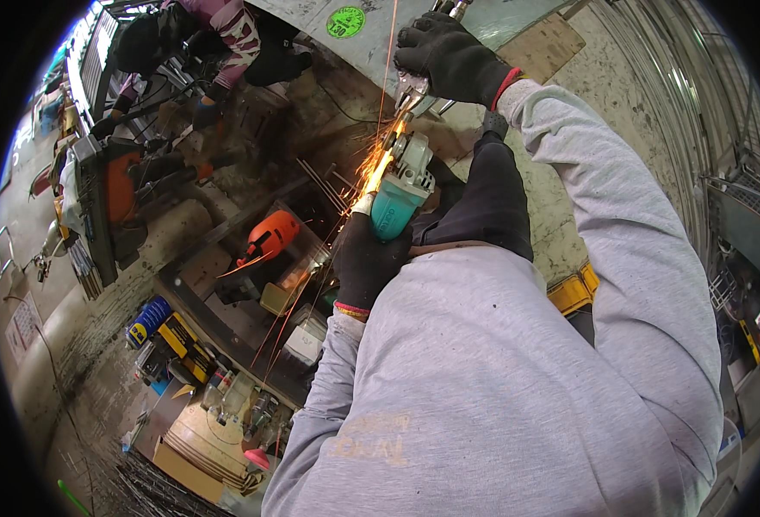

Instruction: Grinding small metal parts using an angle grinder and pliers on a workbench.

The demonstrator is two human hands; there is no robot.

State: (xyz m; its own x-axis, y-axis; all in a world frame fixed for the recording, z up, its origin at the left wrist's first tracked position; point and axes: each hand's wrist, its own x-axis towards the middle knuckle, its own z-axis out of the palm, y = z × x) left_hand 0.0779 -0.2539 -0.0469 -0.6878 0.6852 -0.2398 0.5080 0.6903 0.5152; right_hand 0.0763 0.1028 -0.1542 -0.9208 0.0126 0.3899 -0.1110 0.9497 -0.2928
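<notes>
Gripping one teal grinder (pixel 400 191): left hand (pixel 365 258) | right hand (pixel 449 56) clutching one metal piece (pixel 414 96)

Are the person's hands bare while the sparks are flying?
No, both the left hand on the teal grinder and the right hand on the metal piece wear black gloves.

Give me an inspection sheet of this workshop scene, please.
Surface: stained concrete floor.
Job's things: teal angle grinder throwing sparks at a metal piece.
Clutter: orange power tool, yellow tool cases, stacked boards.
Hands: left hand grips the grinder; right hand holds the metal piece; both in black gloves.
Cables: thin cable on floor.
Surroundings: another person crouched working.
</notes>
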